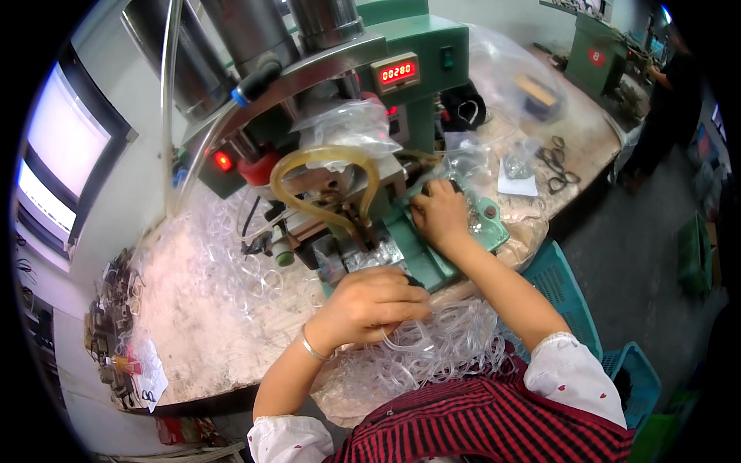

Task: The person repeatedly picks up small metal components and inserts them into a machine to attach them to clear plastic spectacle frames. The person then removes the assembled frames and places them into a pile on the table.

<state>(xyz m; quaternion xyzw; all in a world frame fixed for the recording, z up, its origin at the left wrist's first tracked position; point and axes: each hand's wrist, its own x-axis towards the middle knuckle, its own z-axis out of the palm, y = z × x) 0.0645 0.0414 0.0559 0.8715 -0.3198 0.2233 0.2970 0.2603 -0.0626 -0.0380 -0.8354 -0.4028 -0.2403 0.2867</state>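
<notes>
Across a scuffed worktable (193, 332), the left hand (370, 305) curls above clear plastic loops (455, 347) heaped at lower centre, the right hand (443, 217) bends over the green machine base (421, 261) right of centre, any pinch hidden.

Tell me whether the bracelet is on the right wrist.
No, the silver bracelet circles the left wrist; the right wrist is bare.

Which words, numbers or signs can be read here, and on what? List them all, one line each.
Red lit digits: on the counter of the green machine; readable, not copied out.
White character: on the round red sign on the far green cabinet; readable, not copied out.
Lower red display: too small to read.
White paper at the table's left: any writing too small to read.
</notes>
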